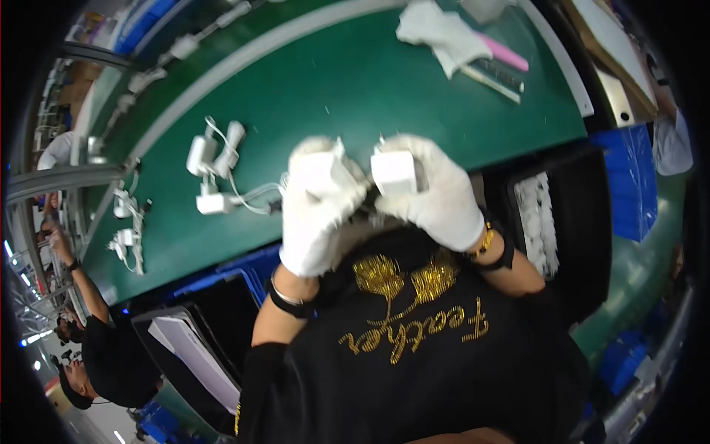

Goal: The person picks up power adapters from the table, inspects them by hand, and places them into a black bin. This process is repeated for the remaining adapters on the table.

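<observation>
Black shirt [458, 370] with two gold motifs seen nearest. Two gloved hands raised at edge of green bench [296, 89]: first white block [319, 173] grasped in left hand [314, 226], second white block [393, 173] grasped in right hand [447, 200], both blocks held side by side, apart. At least two corded white plugs [201, 155] laid left of left hand; farther left, another corded cluster [126, 237], count unclear. One white cloth [440, 33], one pink object [506, 55] placed on bench's far side.
</observation>
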Demonstrator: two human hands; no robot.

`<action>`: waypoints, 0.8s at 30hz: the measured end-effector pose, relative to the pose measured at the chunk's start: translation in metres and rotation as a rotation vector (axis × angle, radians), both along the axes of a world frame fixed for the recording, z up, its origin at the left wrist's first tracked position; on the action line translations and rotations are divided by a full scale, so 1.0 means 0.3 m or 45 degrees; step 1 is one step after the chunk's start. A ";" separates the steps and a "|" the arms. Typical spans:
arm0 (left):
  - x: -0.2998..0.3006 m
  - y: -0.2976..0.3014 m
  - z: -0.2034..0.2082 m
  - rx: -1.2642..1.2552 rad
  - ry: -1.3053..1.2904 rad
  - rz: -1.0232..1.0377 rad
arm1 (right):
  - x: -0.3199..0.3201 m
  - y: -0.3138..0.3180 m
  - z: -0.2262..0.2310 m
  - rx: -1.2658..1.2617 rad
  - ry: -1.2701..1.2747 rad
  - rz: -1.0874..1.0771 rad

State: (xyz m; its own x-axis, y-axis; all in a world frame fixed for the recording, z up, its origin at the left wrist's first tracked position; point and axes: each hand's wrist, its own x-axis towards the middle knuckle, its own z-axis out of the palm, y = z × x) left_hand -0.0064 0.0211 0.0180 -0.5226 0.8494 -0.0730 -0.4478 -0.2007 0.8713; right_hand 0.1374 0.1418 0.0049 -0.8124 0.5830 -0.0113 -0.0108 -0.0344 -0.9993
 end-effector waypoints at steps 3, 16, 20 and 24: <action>0.006 0.011 0.036 0.017 -0.073 0.042 | -0.019 0.012 0.030 0.104 0.006 0.014; 0.037 0.212 0.115 -0.071 0.505 -0.088 | -0.077 0.078 0.011 0.041 0.457 -0.002; -0.173 0.426 0.159 0.049 1.730 -0.698 | -0.064 0.165 0.008 -0.426 0.535 -0.055; -0.367 0.802 0.245 -0.468 1.762 0.082 | -0.039 0.219 -0.011 -0.742 0.607 -0.036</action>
State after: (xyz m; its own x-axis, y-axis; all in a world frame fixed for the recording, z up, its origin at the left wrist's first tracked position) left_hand -0.1166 0.2618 0.0916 -0.3893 0.8670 0.3110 0.7898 0.1405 0.5971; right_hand 0.1256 0.2075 0.0018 -0.7911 0.6112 0.0247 -0.4465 -0.5494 -0.7063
